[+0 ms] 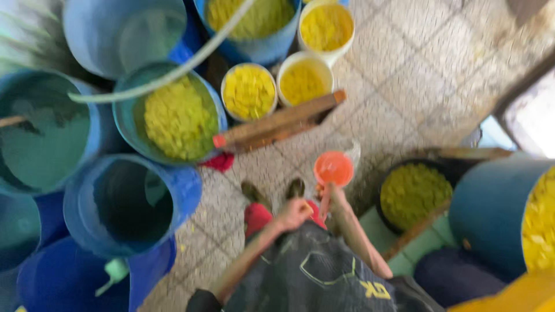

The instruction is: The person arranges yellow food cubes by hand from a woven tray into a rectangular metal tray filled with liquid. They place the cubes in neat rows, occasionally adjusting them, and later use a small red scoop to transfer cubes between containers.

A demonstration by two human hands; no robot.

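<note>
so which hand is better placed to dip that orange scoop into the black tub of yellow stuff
Right, probably. The right hand already grips the orange scoop by its handle, and the black tub sits on that side. The left hand is farther from the tub; blur hides whether it holds anything.

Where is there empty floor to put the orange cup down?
Bare tile floor lies beyond the wooden plank, right of the white buckets. A small patch sits by the shoes. The left is packed with blue barrels. The right hand holds the orange cup.
</note>
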